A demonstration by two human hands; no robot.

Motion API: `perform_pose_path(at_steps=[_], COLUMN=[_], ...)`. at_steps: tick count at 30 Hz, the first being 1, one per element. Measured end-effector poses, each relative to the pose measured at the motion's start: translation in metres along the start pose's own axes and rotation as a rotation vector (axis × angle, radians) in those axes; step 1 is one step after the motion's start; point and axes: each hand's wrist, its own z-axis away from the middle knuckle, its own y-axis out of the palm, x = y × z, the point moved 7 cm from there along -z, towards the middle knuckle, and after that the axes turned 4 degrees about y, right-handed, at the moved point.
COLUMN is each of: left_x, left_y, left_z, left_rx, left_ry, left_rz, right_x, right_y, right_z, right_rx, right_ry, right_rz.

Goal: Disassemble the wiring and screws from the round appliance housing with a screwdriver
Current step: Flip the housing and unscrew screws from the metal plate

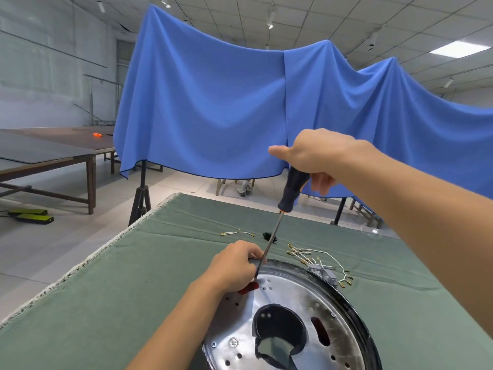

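Two bare forearms reach into view, each ending in a bare hand: the left hand (234, 265) and the right hand (317, 156). No sleeve, glove, watch or ring shows on either. Fingernails look short and unpainted.

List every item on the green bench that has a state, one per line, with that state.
Right hand: grips screwdriver handle.
Screwdriver: tilted, tip down at housing rim.
Left hand: curled at housing rim beside shaft.
Round housing: lying flat, screws remaining.
Wire bundle: detached, loose on cloth.
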Motion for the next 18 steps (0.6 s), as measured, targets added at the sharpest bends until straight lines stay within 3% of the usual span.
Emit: perform_pose_path(at_steps=[3, 7, 9, 11, 14, 18], left_x=[0.001, 0.001, 0.002, 0.003, 0.007, 0.016], left_y=[-0.002, -0.006, -0.008, -0.009, -0.012, -0.015], left_z=[-0.001, -0.002, -0.002, -0.002, 0.000, 0.001], left_rx=[-0.037, -0.086, -0.111, -0.133, -0.177, -0.199], left_ry=[-0.009, -0.026, -0.037, -0.048, -0.095, -0.177], left_rz=[0.047, 0.008, 0.019, 0.045, 0.072, 0.050], right_x=[0.011, 0.027, 0.030, 0.027, 0.023, 0.029], right_y=[-0.007, -0.004, -0.003, 0.000, -0.005, -0.004], right_z=[0.000, 0.008, 0.013, 0.015, 0.019, 0.018], right_rx=[-0.121, 0.175, 0.241, 0.158, -0.107, 0.061], right_ry=[-0.080, -0.205, -0.231, -0.188, -0.088, -0.141], right_rz=[0.133, -0.076, -0.175, -0.087, 0.254, 0.087])
